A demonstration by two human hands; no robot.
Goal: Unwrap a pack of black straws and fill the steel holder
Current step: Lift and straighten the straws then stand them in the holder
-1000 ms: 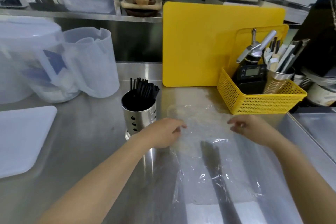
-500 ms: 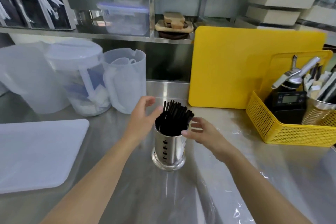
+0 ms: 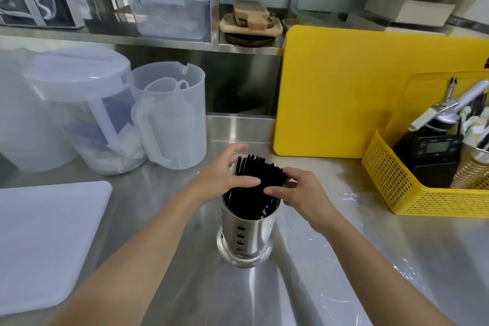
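A perforated steel holder [image 3: 247, 235] stands upright on the steel counter in the middle of the view. A bundle of black straws [image 3: 258, 171] sticks out of it, leaning toward the far right. My left hand [image 3: 225, 174] cups the bundle from the left, thumb across its front. My right hand [image 3: 299, 193] presses against the straws from the right with its fingertips. The clear plastic wrapper [image 3: 352, 296] lies flat and crumpled on the counter at the lower right, partly under my right forearm.
A white cutting board [image 3: 39, 241] lies at the left. Translucent plastic jugs [image 3: 169, 114] stand behind the holder at the left. A yellow cutting board [image 3: 357, 92] leans on the back wall, and a yellow basket [image 3: 397, 193] of tools sits at the right.
Both hands left the wrapper, moved to the holder and closed in on the straw bundle. The view has shifted, so the holder now sits centred.
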